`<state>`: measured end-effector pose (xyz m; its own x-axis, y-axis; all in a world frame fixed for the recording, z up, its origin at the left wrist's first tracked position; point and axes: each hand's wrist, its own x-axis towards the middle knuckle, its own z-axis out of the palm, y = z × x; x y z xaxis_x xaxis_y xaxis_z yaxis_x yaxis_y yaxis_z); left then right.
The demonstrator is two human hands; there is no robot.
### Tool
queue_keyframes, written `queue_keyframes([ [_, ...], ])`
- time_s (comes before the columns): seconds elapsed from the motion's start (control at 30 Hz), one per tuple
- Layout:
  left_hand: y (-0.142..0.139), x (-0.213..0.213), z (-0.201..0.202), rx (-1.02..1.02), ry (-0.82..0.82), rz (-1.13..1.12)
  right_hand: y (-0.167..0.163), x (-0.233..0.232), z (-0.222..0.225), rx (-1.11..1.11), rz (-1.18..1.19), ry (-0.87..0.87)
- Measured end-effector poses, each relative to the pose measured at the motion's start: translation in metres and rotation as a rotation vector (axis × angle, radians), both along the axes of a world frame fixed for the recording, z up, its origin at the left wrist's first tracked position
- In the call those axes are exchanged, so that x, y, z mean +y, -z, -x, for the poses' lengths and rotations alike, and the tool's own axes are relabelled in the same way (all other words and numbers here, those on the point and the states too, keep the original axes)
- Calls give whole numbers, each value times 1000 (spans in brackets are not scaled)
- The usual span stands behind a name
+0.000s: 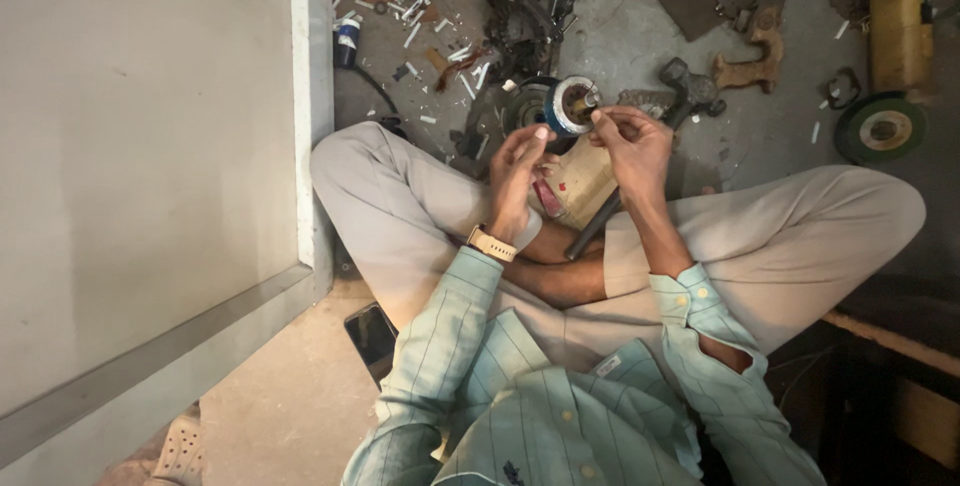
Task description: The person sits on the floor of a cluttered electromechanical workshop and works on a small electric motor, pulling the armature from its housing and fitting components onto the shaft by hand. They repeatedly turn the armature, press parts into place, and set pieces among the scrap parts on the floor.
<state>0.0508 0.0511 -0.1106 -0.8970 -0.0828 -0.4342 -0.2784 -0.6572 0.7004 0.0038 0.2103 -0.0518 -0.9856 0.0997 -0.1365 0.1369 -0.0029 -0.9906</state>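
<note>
A large grey flat panel with a pale raised edge (150,146) filled the left half of the frame. A black phone (370,338) lay on the dusty floor at lower centre-left. At right, a green-rimmed grinding disc (880,129) rested on the grey floor, below a yellow boxy tool (898,26). A rusty brown metal bracket (752,64) sat at upper right of centre. White scraps (415,31) littered the upper middle beside a small blue-and-white can (347,38).

Round part (571,106) between both hands, above crossed legs — grinding disc (880,129) far right, phone (371,338) lower left.
</note>
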Motion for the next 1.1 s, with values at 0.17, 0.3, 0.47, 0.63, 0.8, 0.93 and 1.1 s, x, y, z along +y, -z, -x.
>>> queue_keyframes([
  [0.17, -1, -1, -1, 22, 3, 2, 4, -4, 2, 56, -61, -1],
  [0.3, -2, -1, -1, 26, -6, 8, -7, -10, -4, 248, -371, -43],
  [0.47, -3, -1, 3, 21, -22, 28, -27, -16, -16, 348, -588, -68],
  [0.63, -4, 0, 5, 13, -28, 28, -40, -13, -26, 360, -452, -31],
  [0.8, -4, 0, 4, 9, 12, -13, -44, -14, -26, 460, -529, 11],
  [0.93, -3, 0, 5, -1, 21, -100, -46, -15, -19, 456, -507, 5],
  [1.1, -2, -3, 5, 74, 100, -257, -41, -15, -18, 380, -368, -42],
])
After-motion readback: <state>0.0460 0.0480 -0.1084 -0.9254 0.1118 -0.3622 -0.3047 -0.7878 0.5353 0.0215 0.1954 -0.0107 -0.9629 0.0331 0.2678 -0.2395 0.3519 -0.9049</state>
